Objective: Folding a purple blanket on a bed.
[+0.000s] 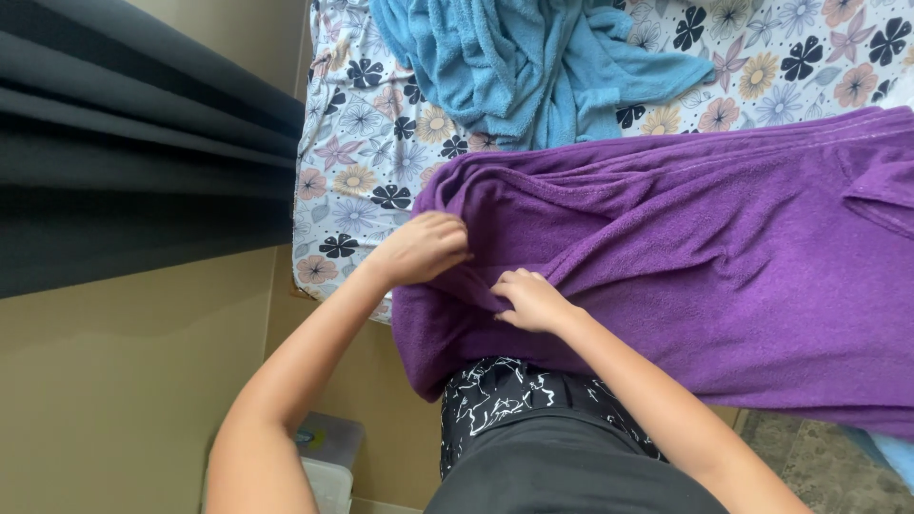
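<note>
Lying spread across the bed (333,181), the purple towel (724,276) is covering most of the right half of the view, its near edge hanging over the bed's side against the person's black-and-white patterned waistband (505,395). Both hands are working one bunched corner of it. Left hand (424,249) is curling its fingers closed over a fold at the towel's corner, knuckles up, gripping the cloth. Right hand (531,300) is pinching a ridge of the same towel just beside it, fingers closed on the fabric (fingertips partly buried in the pile, so exact grip is hard to tell). The two hands are sitting near each other, not touching, with a raised crease of towel running between them.

Beyond the towel, a blue towel (533,67) is lying crumpled in a heap at the top of the view, on the floral bedsheet, its lower edge just beside the purple one. The sheet is showing black, pink and yellow flowers on a pale ground. A dark grey curtain (133,162) is hanging at the left, well apart from the hands. A tan wall is showing below it, and a pale plastic bin (328,457) is sitting low by the left forearm.
</note>
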